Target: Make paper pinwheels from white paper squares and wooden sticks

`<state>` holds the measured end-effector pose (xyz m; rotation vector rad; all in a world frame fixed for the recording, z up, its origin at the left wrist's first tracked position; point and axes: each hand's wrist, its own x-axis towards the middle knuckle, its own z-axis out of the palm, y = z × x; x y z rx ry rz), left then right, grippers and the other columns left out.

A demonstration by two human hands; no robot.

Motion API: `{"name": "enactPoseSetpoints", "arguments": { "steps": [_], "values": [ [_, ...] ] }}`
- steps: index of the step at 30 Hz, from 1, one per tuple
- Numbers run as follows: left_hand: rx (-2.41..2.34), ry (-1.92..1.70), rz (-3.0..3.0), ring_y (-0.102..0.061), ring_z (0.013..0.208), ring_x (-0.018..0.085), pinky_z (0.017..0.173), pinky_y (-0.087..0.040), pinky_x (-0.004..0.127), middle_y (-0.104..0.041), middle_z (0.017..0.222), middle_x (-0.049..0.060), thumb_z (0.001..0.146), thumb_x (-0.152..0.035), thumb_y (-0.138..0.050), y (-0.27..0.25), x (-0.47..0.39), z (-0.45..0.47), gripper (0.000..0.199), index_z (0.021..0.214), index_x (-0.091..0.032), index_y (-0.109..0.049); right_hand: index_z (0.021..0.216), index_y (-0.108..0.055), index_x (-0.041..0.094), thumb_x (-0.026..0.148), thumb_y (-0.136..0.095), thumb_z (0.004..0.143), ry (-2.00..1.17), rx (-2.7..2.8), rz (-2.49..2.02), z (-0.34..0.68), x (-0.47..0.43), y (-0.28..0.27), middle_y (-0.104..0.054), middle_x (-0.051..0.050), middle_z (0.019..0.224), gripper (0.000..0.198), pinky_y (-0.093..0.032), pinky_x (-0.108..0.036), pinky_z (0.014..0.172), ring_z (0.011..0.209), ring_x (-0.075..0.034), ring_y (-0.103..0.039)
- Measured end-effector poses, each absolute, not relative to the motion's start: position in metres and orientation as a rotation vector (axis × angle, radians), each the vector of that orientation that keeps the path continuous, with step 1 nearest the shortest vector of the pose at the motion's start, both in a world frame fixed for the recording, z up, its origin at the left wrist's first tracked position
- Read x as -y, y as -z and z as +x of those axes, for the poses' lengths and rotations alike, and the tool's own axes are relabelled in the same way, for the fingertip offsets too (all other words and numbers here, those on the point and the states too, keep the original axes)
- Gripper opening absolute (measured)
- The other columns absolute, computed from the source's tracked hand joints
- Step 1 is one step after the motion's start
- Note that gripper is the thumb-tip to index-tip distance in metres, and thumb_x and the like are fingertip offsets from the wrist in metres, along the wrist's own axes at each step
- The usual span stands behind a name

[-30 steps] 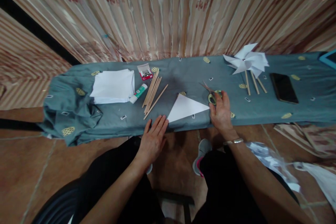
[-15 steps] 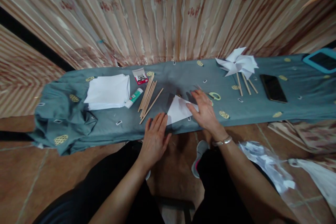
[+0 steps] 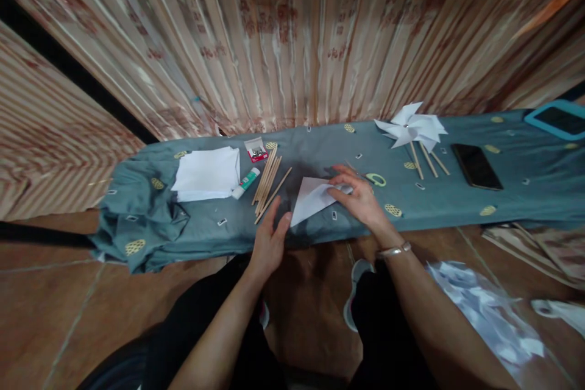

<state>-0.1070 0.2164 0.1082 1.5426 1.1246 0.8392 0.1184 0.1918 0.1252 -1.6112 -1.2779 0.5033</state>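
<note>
A white sheet of paper (image 3: 311, 198), folded into a triangle, lies near the front edge of the cloth-covered table. My right hand (image 3: 359, 196) pinches its right corner between thumb and fingers, and that side is slightly raised. At the paper's lower left corner is my left hand (image 3: 270, 242), thumb and fingers apart, holding nothing. Just beyond my right hand are scissors with pale green handles (image 3: 376, 180), partly covered by it. Several wooden sticks (image 3: 267, 183) lie left of the paper.
A paper stack (image 3: 206, 173), a glue stick (image 3: 247, 183) and a small red-and-white box of metal pins (image 3: 256, 150) sit to the left. Paper pinwheels (image 3: 411, 127) on sticks, a phone (image 3: 476, 166) and a blue-framed tablet (image 3: 560, 120) occupy the right. A plastic bag (image 3: 484, 311) lies on the floor.
My right hand has gone from lying over the paper to pinching its corner. My left hand has drawn back from the left edge and its fingers have spread. The view has shifted slightly.
</note>
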Motion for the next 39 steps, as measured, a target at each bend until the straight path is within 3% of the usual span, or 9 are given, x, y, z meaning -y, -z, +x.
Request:
{"name": "enactPoseSetpoints", "arguments": {
  "steps": [4,9,13,20,25,27,30,34,39],
  "values": [
    [-1.099,-0.911,1.191,-0.048,0.132,0.027,0.112,-0.035,0.041,-0.054,0.139,0.016,0.081,-0.05,-0.06,-0.115,-0.22,-0.098,0.063,0.131,-0.014,-0.052,0.078,-0.069,0.023,0.03,-0.066,0.072,-0.544,1.217,-1.554,0.122,-0.175,-0.141,-0.053,-0.005,0.141,0.009,-0.02,-0.048,0.116,0.137,-0.026,-0.041],
    [-1.037,-0.865,0.812,-0.059,0.12,0.029,0.101,-0.048,0.043,-0.052,0.141,0.014,0.076,-0.051,-0.068,-0.124,-0.216,-0.088,0.061,0.127,-0.021,-0.053,0.076,-0.069,0.023,0.03,-0.067,0.073,-0.521,1.266,-1.526,0.117,-0.158,-0.156,-0.049,-0.005,0.145,0.008,-0.021,-0.049,0.116,0.141,-0.026,-0.035],
    [-0.933,-0.82,0.657,-0.068,0.102,0.024,0.094,-0.053,0.043,-0.065,0.121,0.011,0.081,-0.049,-0.062,-0.13,-0.213,-0.085,0.038,0.106,-0.02,-0.062,0.075,-0.069,0.023,0.029,-0.067,0.075,-0.514,1.346,-1.494,0.111,-0.152,-0.167,-0.049,-0.005,0.145,0.007,-0.019,-0.048,0.116,0.143,-0.026,-0.03],
    [-0.899,-0.788,0.535,-0.07,0.076,0.014,0.085,-0.057,0.03,-0.074,0.086,0.007,0.077,-0.018,-0.067,-0.127,-0.21,-0.082,0.008,0.083,-0.012,-0.068,0.078,-0.07,0.023,0.024,-0.065,0.078,-0.533,1.47,-1.449,0.11,-0.135,-0.184,-0.047,-0.004,0.146,0.005,-0.018,-0.048,0.117,0.145,-0.025,-0.026],
    [-0.896,-0.635,0.588,-0.071,0.072,0.018,0.063,-0.058,0.023,-0.075,0.079,0.01,0.065,-0.018,-0.078,-0.124,-0.2,-0.079,0.016,0.077,-0.009,-0.072,0.079,-0.07,0.024,0.024,-0.064,0.079,-0.554,1.571,-1.426,0.108,-0.119,-0.199,-0.047,-0.002,0.146,0.006,-0.019,-0.048,0.118,0.145,-0.024,-0.027],
    [-0.901,-0.641,0.63,-0.07,0.067,0.017,0.06,-0.057,0.023,-0.074,0.075,0.008,0.054,-0.017,-0.085,-0.126,-0.197,-0.078,0.025,0.075,-0.011,-0.072,0.093,-0.071,0.026,0.025,-0.063,0.079,-0.56,1.563,-1.422,0.117,-0.117,-0.199,-0.046,-0.003,0.148,0.016,-0.023,-0.047,0.117,0.144,-0.023,-0.03],
    [-0.904,-0.811,0.714,-0.067,0.063,0.015,0.062,-0.056,0.025,-0.074,0.074,0.005,0.044,-0.02,-0.089,-0.133,-0.201,-0.079,0.035,0.075,-0.012,-0.072,0.125,-0.057,0.025,0.026,-0.06,0.08,-0.417,1.45,-1.5,0.145,-0.125,-0.186,-0.044,-0.007,0.149,0.045,-0.032,-0.044,0.113,0.139,-0.023,-0.038],
    [-0.912,-1.059,0.819,-0.066,0.065,0.013,0.069,-0.053,0.026,-0.074,0.075,0.002,0.043,-0.025,-0.088,-0.155,-0.217,-0.084,0.039,0.078,-0.015,-0.073,0.127,-0.055,0.012,0.023,-0.049,0.085,-0.069,1.321,-2.085,0.18,-0.15,-0.149,-0.059,-0.017,0.131,0.043,-0.044,-0.043,0.101,0.121,-0.027,-0.057],
    [-0.884,-1.12,0.891,-0.068,0.071,0.018,0.074,-0.053,0.031,-0.075,0.076,0.005,0.044,-0.028,-0.088,-0.187,-0.231,-0.083,0.042,0.081,-0.014,-0.075,0.124,-0.056,0.005,0.019,-0.046,0.089,0.007,1.453,-2.325,0.174,-0.177,-0.117,-0.061,-0.024,0.126,0.039,-0.044,-0.04,0.099,0.116,-0.029,-0.058]
  ]
}}
